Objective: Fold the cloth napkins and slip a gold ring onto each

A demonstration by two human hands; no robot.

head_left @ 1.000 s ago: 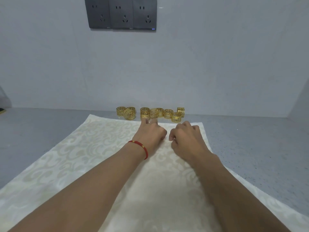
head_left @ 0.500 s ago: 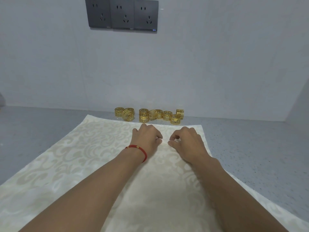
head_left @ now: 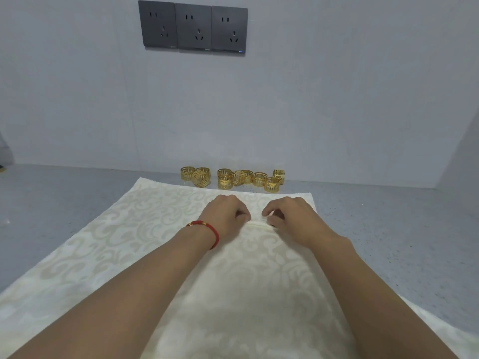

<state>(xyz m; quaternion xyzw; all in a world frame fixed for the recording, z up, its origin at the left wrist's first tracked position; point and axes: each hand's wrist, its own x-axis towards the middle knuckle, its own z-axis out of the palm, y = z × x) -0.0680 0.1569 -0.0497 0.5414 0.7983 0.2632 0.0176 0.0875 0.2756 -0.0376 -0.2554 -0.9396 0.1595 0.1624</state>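
Note:
A cream cloth napkin (head_left: 124,237) with a pale scroll pattern lies spread flat on the grey counter. Near its far edge my left hand (head_left: 224,216), with a red bracelet at the wrist, and my right hand (head_left: 290,216) sit close together. Both pinch a small raised ridge of the napkin between curled fingers and thumb. Several gold rings (head_left: 233,177) with cut-out patterns stand in a loose row just beyond the napkin, against the wall.
The grey speckled counter (head_left: 388,229) reaches to the white wall behind and a side wall at the right. Three dark wall sockets (head_left: 193,27) hang high on the wall above the rings.
Both hands have drawn back from the rings toward me and now pinch up a small fold of cloth between them. The rings have not moved.

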